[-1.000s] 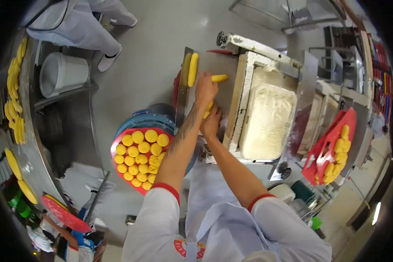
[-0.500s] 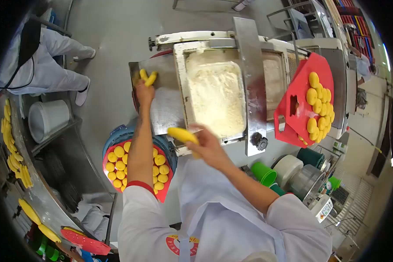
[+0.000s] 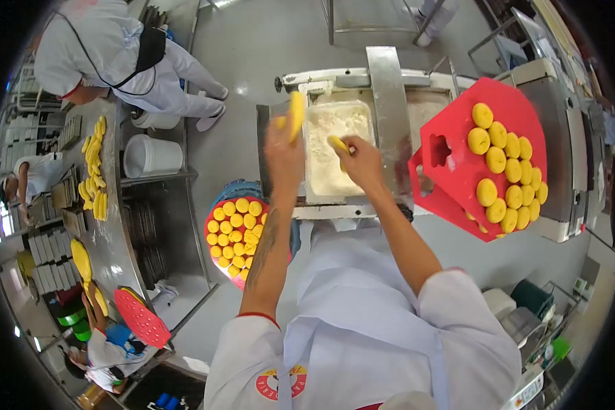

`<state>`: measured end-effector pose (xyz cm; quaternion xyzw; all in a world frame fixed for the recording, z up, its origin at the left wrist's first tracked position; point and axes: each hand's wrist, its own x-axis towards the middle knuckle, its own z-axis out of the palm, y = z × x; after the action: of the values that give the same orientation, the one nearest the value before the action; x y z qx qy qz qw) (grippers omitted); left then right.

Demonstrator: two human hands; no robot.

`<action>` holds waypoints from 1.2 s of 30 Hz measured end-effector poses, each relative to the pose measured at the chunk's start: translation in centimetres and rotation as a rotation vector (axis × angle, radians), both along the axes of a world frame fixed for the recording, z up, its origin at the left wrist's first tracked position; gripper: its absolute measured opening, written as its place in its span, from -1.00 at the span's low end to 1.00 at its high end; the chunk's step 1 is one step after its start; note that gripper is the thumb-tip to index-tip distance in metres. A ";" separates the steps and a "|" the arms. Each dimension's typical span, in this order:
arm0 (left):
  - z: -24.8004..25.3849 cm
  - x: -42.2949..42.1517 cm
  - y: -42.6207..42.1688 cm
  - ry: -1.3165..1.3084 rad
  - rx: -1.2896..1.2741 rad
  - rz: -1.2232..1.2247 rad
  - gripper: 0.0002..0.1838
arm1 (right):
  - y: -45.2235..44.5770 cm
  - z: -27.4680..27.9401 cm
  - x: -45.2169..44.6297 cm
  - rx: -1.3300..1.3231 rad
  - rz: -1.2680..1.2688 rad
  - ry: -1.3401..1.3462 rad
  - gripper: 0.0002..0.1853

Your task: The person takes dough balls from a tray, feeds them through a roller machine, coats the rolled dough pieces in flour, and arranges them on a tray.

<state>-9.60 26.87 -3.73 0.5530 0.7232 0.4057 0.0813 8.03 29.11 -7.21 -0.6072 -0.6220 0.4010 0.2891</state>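
My left hand (image 3: 283, 160), smeared by motion, is closed around long yellow dough pieces (image 3: 296, 117) at the left side of a pale tub of flour (image 3: 338, 115). Over the tub's lower part, my right hand (image 3: 363, 164) grips another yellow dough piece (image 3: 339, 145), its fingers wrapped round it. Flour lies uneven in the tub, which sits in a white-framed machine (image 3: 352, 212). A metal plate (image 3: 389, 102) crosses the frame just right of the tub.
Round yellow dough pieces lie on a red board (image 3: 451, 174) at right and on another red board (image 3: 220, 263) over a blue bin (image 3: 295, 239). At left, a metal table (image 3: 119, 246) bears long dough pieces; a co-worker (image 3: 178, 75) stands by it.
My left hand has come off the metal surface at left with the dough and moved toward the flour tub. My right hand now holds its piece over the flour. The view has shifted.
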 end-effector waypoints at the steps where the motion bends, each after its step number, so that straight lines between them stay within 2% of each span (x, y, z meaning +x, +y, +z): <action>1: -2.5 1.7 1.7 0.064 -0.013 -0.080 -0.63 | -1.4 1.8 1.9 -0.081 -0.036 0.090 -0.71; 2: -6.6 3.5 3.0 0.130 -0.025 -0.160 -0.69 | -2.8 3.2 4.0 -0.162 -0.071 0.180 -0.71; 4: -13.9 6.9 3.3 0.414 -0.391 -0.238 -0.78 | -5.0 6.0 7.3 -0.172 -0.099 0.390 -0.73; 6: -16.5 8.9 3.7 0.296 -0.584 -0.204 -0.78 | -5.6 6.9 10.3 -0.120 -0.062 0.278 -0.72; 8: -15.3 7.8 2.9 0.104 -0.453 -0.254 -0.75 | -5.3 8.6 12.3 -0.069 -0.064 0.239 -0.72; 9: -13.8 7.4 2.3 -0.016 -0.559 -0.191 -0.71 | -5.1 9.5 12.9 -0.047 -0.071 0.262 -0.74; 10: -14.8 6.2 0.8 -0.056 -0.371 -0.178 -0.66 | -4.8 8.9 13.9 -0.001 -0.080 0.234 -0.75; 11: -10.9 4.8 -1.3 0.192 -0.159 -0.172 -0.57 | -4.4 10.2 14.6 -0.022 -0.028 0.156 -0.75; 12: -8.7 3.1 -3.2 0.188 -0.201 -0.108 -0.57 | -4.1 8.5 15.1 0.097 -0.031 0.229 -0.74; 13: -3.1 1.7 -5.7 -0.203 -0.288 -0.086 -0.61 | -3.6 5.4 16.4 0.133 -0.043 0.193 -0.73; 14: 0.7 0.3 -8.1 -0.338 -0.383 -0.017 -0.63 | -3.6 4.7 17.0 0.127 -0.042 0.133 -0.68; 15: 1.7 -1.9 -11.0 -0.471 -0.537 0.064 -0.59 | -3.6 5.3 16.7 0.187 -0.006 0.078 -0.62; 16: -0.2 -3.8 -14.3 -0.834 -0.512 0.162 -0.57 | -3.7 4.0 16.6 0.177 0.019 0.062 -0.61; 17: 3.7 -4.4 -16.9 -0.830 -0.436 0.247 -0.57 | -3.7 2.6 16.5 0.168 0.044 0.047 -0.60; 19: 2.0 -6.1 -22.8 -1.255 -0.224 0.517 -0.63 | -2.8 0.4 14.5 0.029 0.113 -0.063 -0.63; 20: 1.3 -7.3 -25.1 -1.154 -0.226 0.538 -0.64 | -2.4 -0.2 12.8 -0.042 0.155 -0.132 -0.64; 22: -1.8 -8.8 -30.9 -0.980 -0.262 0.638 -0.66 | -2.7 0.8 8.4 -0.003 0.357 -0.293 -0.67; 23: -4.8 -10.6 -33.6 -0.763 -0.335 0.594 -0.67 | -2.8 2.5 3.7 0.114 0.492 -0.356 -0.67; 24: -5.8 -12.3 -34.9 -0.659 -0.357 0.598 -0.69 | -2.5 3.9 -1.0 0.242 0.607 -0.396 -0.67; 25: -5.1 -15.0 -34.9 -0.583 -0.307 0.646 -0.70 | -1.3 2.7 -5.6 0.214 0.696 -0.180 -0.63; 26: -3.6 -18.6 -34.0 -0.493 -0.202 0.697 -0.71 | -3.6 11.8 -13.3 0.097 0.750 -0.329 -0.57; 27: -1.0 -22.7 -32.3 -0.393 -0.067 0.742 -0.73 | -2.5 11.0 -18.8 0.312 0.850 -0.090 -0.54; 28: 2.7 -27.0 -30.7 -0.299 0.074 0.770 -0.74 | -2.6 14.1 -25.2 0.281 0.857 -0.172 -0.57; 29: 7.5 -31.3 -29.3 -0.275 0.179 0.782 -0.76 | -2.0 14.5 -32.1 0.413 0.943 0.161 -0.60; 30: 13.5 -34.2 -28.0 -0.464 0.245 0.773 -0.78 | -2.1 18.8 -38.1 0.517 1.048 0.072 -0.59; 31: 13.4 -40.4 -27.3 -0.483 0.265 0.849 -0.77 | -1.9 19.9 -43.1 0.798 1.070 0.197 -0.64; 32: 16.8 -43.5 -27.4 -0.498 0.373 0.870 -0.73 | -1.6 21.0 -48.2 1.100 1.044 0.302 -0.68; 33: 20.0 -43.8 -28.0 -0.469 0.504 0.874 -0.67 | -3.4 24.8 -49.6 1.127 0.991 0.562 -0.73; 34: 22.3 -43.8 -28.1 -0.430 0.617 0.867 -0.62 | -5.6 29.3 -47.4 0.701 1.056 0.368 -0.73; 36: 22.9 -40.7 -29.0 -0.388 0.717 0.816 -0.50 | -7.5 33.0 -41.2 0.806 1.135 0.517 -0.74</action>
<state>-50.31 -2.18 19.13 0.1378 0.6669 0.7182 -0.1431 -33.13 21.65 25.84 0.0747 -0.8512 0.3594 0.3752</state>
